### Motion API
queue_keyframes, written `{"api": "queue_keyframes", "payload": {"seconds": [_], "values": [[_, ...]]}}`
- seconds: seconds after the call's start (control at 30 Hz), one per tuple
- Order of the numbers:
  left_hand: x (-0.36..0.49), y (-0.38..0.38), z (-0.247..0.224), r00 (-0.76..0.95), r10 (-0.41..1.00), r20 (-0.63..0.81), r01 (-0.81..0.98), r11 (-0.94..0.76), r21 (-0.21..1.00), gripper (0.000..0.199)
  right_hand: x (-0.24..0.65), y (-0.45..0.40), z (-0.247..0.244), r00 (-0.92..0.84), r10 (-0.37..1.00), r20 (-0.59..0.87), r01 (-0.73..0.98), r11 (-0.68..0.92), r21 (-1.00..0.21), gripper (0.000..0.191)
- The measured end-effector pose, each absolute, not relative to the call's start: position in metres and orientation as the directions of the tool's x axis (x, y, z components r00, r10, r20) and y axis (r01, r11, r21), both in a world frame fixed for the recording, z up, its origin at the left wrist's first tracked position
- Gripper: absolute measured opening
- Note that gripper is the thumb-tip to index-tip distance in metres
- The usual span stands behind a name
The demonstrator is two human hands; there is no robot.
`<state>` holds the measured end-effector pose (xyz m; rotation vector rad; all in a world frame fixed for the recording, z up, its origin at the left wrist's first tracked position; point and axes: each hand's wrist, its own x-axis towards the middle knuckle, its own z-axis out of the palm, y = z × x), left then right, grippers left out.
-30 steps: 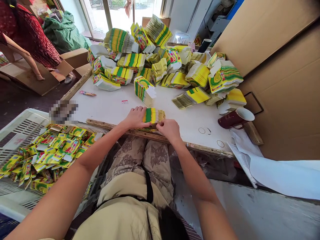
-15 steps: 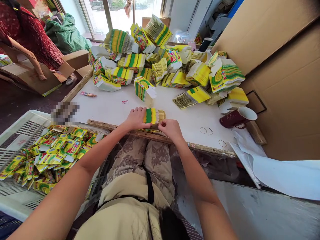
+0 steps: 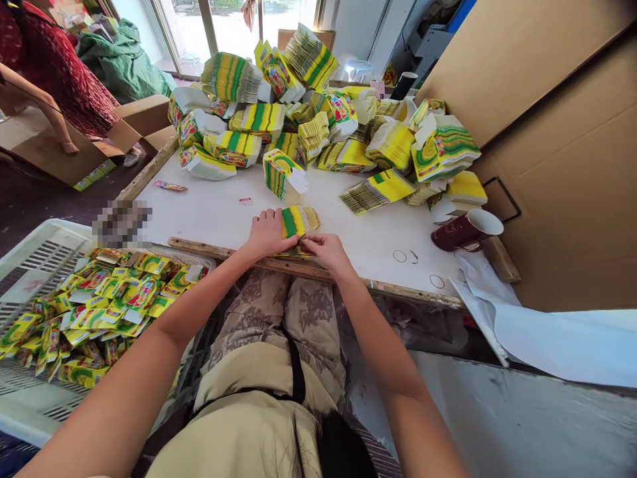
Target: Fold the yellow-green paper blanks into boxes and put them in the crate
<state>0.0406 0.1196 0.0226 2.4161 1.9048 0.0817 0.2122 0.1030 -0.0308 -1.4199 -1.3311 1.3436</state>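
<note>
A stack of flat yellow-green cartons [image 3: 293, 221] lies at the near edge of the white table [image 3: 209, 212]. My left hand [image 3: 267, 232] is wrapped over the left end of this stack, fingers on top and thumb along its near side. At the stack's near right corner my right hand [image 3: 323, 251] is closed in a pinch, its fingertips close to my left thumb; whatever lies between them is too small to make out. Just beyond stands another bundle of cartons [image 3: 284, 174], and a large heap of carton bundles [image 3: 259, 119] covers the far side.
To the left, a white plastic basket [image 3: 37, 234] holds many small folded boxes [image 3: 119, 299]. A maroon mug [image 3: 460, 232] lies on the right, beside large cardboard [image 3: 572, 172]. Wooden strips [image 3: 199, 249] edge the table. A person in red [image 3: 64, 73] handles a cardboard box at upper left.
My right hand has moved slightly left, closer to my left thumb. The stack's right end looks more fanned and tilted. The whole view has shifted a little.
</note>
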Motion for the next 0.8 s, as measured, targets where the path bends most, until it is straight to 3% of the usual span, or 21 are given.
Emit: {"api": "queue_keyframes", "payload": {"seconds": [0.2,0.33,0.6,0.7,0.8], "values": [[0.040,0.120,0.023,0.223,0.975,0.001,0.972,-0.222,0.080,0.071,0.208,0.096,-0.022,-0.188,0.954,-0.235,0.039,-0.232,-0.972,0.019],[0.040,0.119,0.024,0.222,0.975,0.001,0.973,-0.221,0.071,0.071,0.213,0.096,-0.019,-0.203,0.951,-0.235,0.060,-0.228,-0.972,0.019],[0.039,0.121,0.022,0.236,0.972,0.001,0.967,-0.235,0.096,0.080,0.224,0.112,-0.029,-0.002,0.991,-0.133,0.447,-0.118,-0.887,0.014],[0.038,0.121,0.021,0.231,0.973,-0.005,0.967,-0.229,0.110,0.083,0.229,0.111,-0.025,-0.010,0.999,-0.050,0.555,-0.037,-0.831,0.003],[0.039,0.121,0.022,0.219,0.975,-0.025,0.969,-0.214,0.126,0.085,0.240,0.106,-0.020,-0.083,0.996,-0.019,0.604,0.035,-0.796,0.008]]}}
